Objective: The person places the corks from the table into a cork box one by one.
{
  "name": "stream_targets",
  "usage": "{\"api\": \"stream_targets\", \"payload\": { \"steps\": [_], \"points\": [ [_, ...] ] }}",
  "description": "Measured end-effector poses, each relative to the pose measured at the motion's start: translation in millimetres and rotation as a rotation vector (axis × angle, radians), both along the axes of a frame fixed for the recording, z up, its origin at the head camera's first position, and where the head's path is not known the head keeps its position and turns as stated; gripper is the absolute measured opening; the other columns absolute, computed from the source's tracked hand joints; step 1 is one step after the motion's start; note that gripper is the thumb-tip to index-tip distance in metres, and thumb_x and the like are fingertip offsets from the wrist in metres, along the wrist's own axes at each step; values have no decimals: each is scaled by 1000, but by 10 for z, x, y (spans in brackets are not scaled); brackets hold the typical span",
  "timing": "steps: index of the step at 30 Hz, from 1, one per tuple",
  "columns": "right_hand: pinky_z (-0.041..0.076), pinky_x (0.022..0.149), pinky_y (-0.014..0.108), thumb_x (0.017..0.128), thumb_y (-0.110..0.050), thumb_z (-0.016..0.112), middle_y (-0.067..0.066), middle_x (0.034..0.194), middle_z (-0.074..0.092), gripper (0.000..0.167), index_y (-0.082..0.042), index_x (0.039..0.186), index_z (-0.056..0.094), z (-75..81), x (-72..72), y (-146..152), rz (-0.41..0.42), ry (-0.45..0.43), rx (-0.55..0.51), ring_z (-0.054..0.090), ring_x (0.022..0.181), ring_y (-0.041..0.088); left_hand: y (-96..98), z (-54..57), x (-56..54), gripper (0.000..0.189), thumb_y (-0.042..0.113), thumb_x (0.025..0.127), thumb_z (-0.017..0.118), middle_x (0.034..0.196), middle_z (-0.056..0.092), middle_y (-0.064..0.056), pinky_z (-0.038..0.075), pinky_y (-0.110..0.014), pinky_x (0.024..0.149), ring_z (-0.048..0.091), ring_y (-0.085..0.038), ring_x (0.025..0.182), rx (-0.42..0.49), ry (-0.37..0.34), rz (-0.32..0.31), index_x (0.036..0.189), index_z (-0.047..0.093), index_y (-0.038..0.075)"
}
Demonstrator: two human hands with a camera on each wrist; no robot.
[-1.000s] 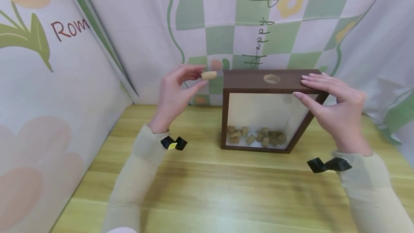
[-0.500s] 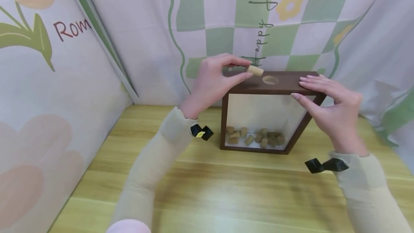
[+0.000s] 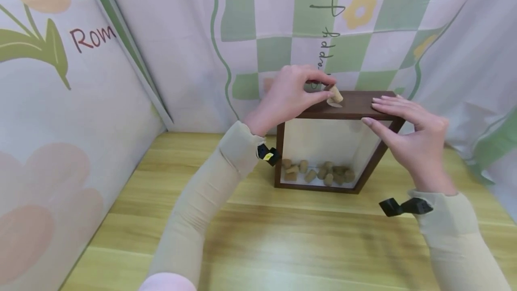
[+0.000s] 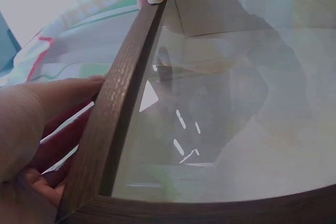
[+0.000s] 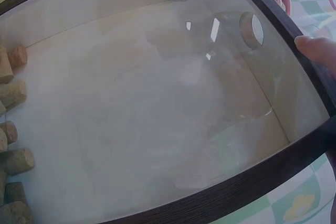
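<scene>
In the head view my left hand [image 3: 288, 93] pinches a cork [image 3: 336, 94] between thumb and fingertips. The cork tilts over the round hole [image 3: 333, 104] in the top of a dark wooden box [image 3: 359, 103] with a clear front, partly covering it. My right hand [image 3: 422, 136] rests on the box's top right corner, fingers laid across the top and thumb at the front edge. Several corks [image 3: 310, 175] lie on the box's floor behind the pane. In the right wrist view the hole [image 5: 257, 30] shows through the pane; the held cork is hidden there.
The box stands upright on a wooden table [image 3: 274, 246], near the patterned cloth [image 3: 274, 53] behind it. Another printed cloth [image 3: 81, 116] borders the table on the left. Black wrist cameras sit on both sleeves.
My left hand has carried the cork rightward from beside the box to the hole, turning it from level to tilted. My right hand has stayed on the box corner.
</scene>
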State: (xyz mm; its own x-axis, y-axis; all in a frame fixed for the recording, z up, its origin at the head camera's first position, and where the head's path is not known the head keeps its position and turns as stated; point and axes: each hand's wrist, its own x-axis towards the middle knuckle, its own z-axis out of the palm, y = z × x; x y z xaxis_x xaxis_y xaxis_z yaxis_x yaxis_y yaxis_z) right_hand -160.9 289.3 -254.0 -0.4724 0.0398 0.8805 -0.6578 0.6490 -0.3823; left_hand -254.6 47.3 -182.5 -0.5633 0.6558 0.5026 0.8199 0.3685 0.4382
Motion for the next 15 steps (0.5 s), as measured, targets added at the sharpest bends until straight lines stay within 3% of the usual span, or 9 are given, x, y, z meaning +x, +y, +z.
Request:
{"api": "stream_targets", "payload": {
  "steps": [9,12,15],
  "points": [
    [45,107,37,71,2,92,19,104,74,34,-1,102,80,-97,-133,136,-9,-2,2,67,113,13,30,-42,-46,36,30,95,75,124,70,5,41,-13,98,58,-1,116,-50,-27,1,128,73,15],
    [45,107,37,70,1,92,18,104,74,34,-2,102,81,-120,-162,161,-13,0,7,67,113,13,-23,-51,-43,43,36,93,77,129,68,7,40,-12,98,57,1,119,-4,-37,39,132,71,18],
    [45,107,37,71,1,92,18,105,74,33,-1,102,80,-95,-131,118,-5,-3,-6,67,114,15,-127,-60,-26,44,36,92,79,129,68,7,41,-12,97,57,3,118,102,-25,54,130,71,18]
  ]
}}
